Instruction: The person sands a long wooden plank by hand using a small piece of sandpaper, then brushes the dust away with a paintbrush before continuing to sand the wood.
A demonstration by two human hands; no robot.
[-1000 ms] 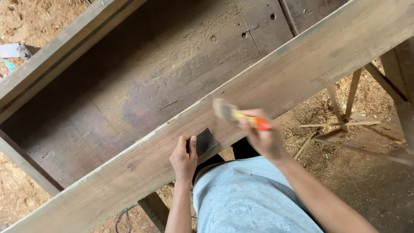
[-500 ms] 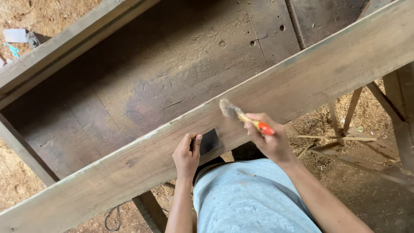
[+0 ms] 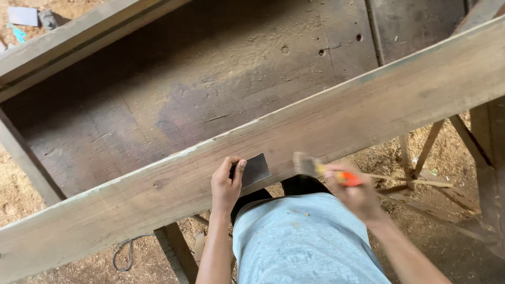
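The brush (image 3: 310,167) sits in the right hand (image 3: 357,194), whose fingers are closed round the orange handle; the bristle end points left and lies at the near edge of the plank (image 3: 326,126), just right of the dark pad. The hand and brush are blurred, so the exact contact of bristles with wood cannot be told. The left hand (image 3: 226,184) pinches the pad (image 3: 256,169), a dark square sheet that looks like sandpaper, thumb on its left edge and fingers curled behind, holding it flat against the plank's near edge.

The plank runs slantwise from the lower left to the upper right, resting over a dark wooden bed (image 3: 210,94). Its face looks pale and fairly even round the hands, with greyer streaks towards the upper right end, so the work appears done only about the middle, and the far ends look untouched. Sawdust covers the ground (image 3: 447,158) beneath. A cord (image 3: 123,252) lies near the lower left.
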